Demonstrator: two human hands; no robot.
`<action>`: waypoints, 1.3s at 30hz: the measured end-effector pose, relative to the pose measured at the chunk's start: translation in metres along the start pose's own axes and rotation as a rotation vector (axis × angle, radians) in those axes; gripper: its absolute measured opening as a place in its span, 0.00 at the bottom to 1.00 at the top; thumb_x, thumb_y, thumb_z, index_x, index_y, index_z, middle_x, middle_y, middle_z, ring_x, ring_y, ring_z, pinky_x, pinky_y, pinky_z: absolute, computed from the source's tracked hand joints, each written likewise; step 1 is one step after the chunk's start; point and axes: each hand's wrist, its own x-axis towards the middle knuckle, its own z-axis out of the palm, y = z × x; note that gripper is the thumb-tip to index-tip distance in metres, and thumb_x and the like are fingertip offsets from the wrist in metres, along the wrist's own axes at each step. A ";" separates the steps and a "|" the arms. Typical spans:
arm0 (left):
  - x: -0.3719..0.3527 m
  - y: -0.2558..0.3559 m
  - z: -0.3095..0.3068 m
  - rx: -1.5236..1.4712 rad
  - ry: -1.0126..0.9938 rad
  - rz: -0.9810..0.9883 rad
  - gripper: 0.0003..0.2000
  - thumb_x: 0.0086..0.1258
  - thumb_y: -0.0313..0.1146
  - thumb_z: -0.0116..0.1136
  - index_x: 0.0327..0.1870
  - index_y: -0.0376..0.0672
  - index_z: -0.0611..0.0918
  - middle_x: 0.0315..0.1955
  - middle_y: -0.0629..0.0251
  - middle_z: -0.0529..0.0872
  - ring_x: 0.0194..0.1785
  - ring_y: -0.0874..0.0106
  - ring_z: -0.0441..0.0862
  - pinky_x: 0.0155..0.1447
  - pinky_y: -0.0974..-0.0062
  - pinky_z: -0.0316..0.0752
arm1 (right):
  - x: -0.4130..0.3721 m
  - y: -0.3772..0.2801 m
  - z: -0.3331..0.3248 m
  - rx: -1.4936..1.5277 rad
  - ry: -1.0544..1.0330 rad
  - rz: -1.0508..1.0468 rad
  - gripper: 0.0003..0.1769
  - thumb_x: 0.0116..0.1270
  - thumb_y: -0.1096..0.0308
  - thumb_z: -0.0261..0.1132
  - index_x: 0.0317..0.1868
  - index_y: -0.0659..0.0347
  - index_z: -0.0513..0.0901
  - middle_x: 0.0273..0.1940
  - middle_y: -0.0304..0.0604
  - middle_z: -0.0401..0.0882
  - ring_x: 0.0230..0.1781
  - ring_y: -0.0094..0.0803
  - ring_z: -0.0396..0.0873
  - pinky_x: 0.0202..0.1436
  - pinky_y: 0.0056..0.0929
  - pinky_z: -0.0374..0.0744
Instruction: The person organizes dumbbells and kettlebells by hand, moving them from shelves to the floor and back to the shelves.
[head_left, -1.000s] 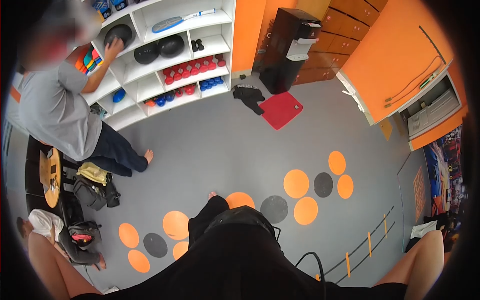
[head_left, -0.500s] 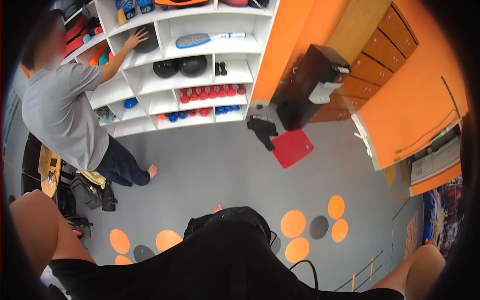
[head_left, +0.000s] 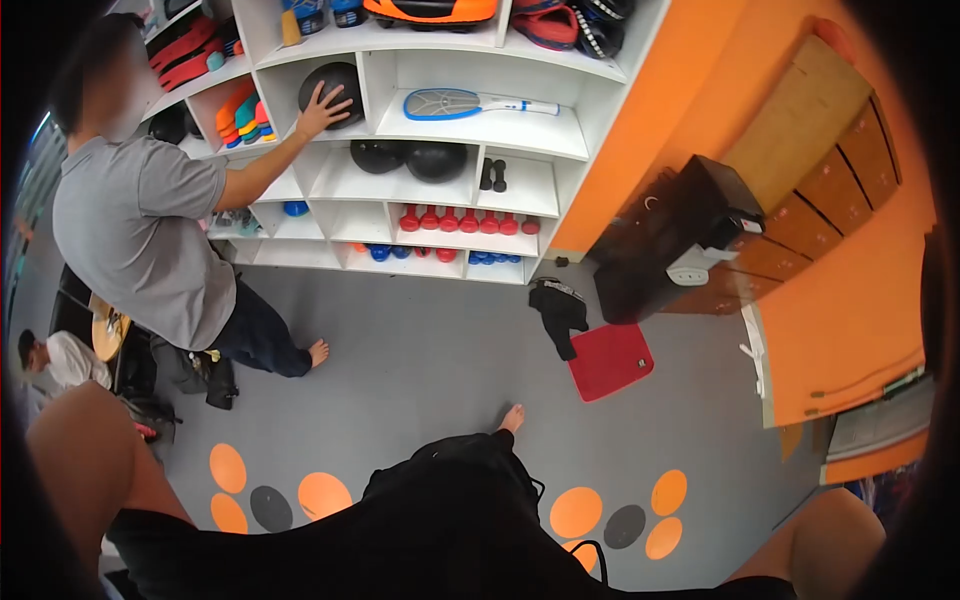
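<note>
Neither of my hands shows; only my bent left arm (head_left: 85, 460) and right arm (head_left: 825, 545) appear at the lower edges. Between them is my black-clothed body (head_left: 440, 520), with one bare foot (head_left: 514, 418) on the floor. Another person in a grey shirt (head_left: 145, 235) stands at the white shelf unit (head_left: 350, 258). That person's spread hand (head_left: 322, 112) rests on a black ball (head_left: 340, 75) in an upper compartment. One level below, two more black balls (head_left: 437, 162) sit side by side. A blue-rimmed racket (head_left: 440, 103) lies to the right of the hand.
Red dumbbells (head_left: 468, 221) line a lower shelf. A red mat (head_left: 612, 365) and dark cloth (head_left: 560, 315) lie on the floor near a black cabinet (head_left: 670, 240). Bags (head_left: 190, 372) stand at the left. A person in white (head_left: 75, 360) is at the far left.
My view has shifted, and the shelves appear farther right and fuller. My bare foot shows more. The other person's hand is still on the ball; a person in white has come into view.
</note>
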 end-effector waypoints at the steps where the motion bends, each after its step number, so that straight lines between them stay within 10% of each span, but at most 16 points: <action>1: 0.003 -0.007 0.005 0.012 0.015 -0.001 0.21 0.77 0.48 0.44 0.47 0.36 0.77 0.45 0.61 0.80 0.49 0.66 0.73 0.56 0.69 0.67 | 0.002 0.014 -0.007 0.010 -0.007 -0.006 0.16 0.76 0.55 0.61 0.47 0.60 0.81 0.45 0.46 0.86 0.59 0.42 0.76 0.55 0.39 0.71; 17: 0.090 -0.160 0.142 0.199 0.226 0.131 0.22 0.78 0.49 0.43 0.48 0.35 0.77 0.46 0.61 0.79 0.49 0.66 0.72 0.56 0.69 0.67 | 0.016 0.240 -0.140 0.066 -0.069 -0.204 0.17 0.77 0.54 0.61 0.48 0.60 0.82 0.47 0.46 0.86 0.62 0.43 0.75 0.57 0.39 0.71; 30: 0.119 -0.216 0.116 0.296 0.231 0.007 0.23 0.78 0.50 0.42 0.49 0.35 0.76 0.46 0.60 0.79 0.50 0.66 0.72 0.57 0.69 0.66 | 0.020 0.351 -0.103 0.195 -0.002 -0.103 0.18 0.78 0.53 0.61 0.49 0.60 0.82 0.48 0.46 0.86 0.64 0.43 0.74 0.58 0.40 0.71; 32: 0.102 -0.244 0.120 0.395 0.318 0.077 0.20 0.77 0.49 0.47 0.53 0.39 0.76 0.48 0.66 0.76 0.48 0.68 0.73 0.55 0.66 0.66 | -0.012 0.399 -0.068 0.086 0.085 -0.091 0.27 0.85 0.48 0.35 0.49 0.51 0.80 0.42 0.38 0.83 0.44 0.36 0.82 0.49 0.47 0.79; 34: 0.025 -0.311 0.141 0.497 0.392 0.150 0.18 0.76 0.47 0.52 0.58 0.44 0.77 0.49 0.71 0.74 0.46 0.69 0.74 0.53 0.63 0.65 | -0.119 0.448 -0.087 0.152 -0.029 0.234 0.12 0.71 0.56 0.65 0.50 0.49 0.84 0.54 0.46 0.80 0.62 0.43 0.73 0.74 0.60 0.61; 37: -0.095 -0.414 0.173 0.557 -0.009 -0.425 0.13 0.64 0.25 0.61 0.49 0.44 0.77 0.46 0.56 0.79 0.44 0.58 0.82 0.44 0.59 0.73 | -0.189 0.512 0.022 -0.092 -0.652 0.762 0.11 0.69 0.66 0.68 0.49 0.60 0.83 0.46 0.44 0.83 0.50 0.37 0.80 0.60 0.36 0.77; 39: -0.185 -0.453 0.223 0.336 0.031 -1.077 0.15 0.63 0.23 0.68 0.49 0.41 0.80 0.46 0.56 0.83 0.50 0.53 0.81 0.53 0.61 0.76 | -0.306 0.541 0.041 0.215 -0.597 1.367 0.13 0.72 0.68 0.69 0.55 0.57 0.83 0.47 0.43 0.84 0.50 0.32 0.82 0.56 0.30 0.77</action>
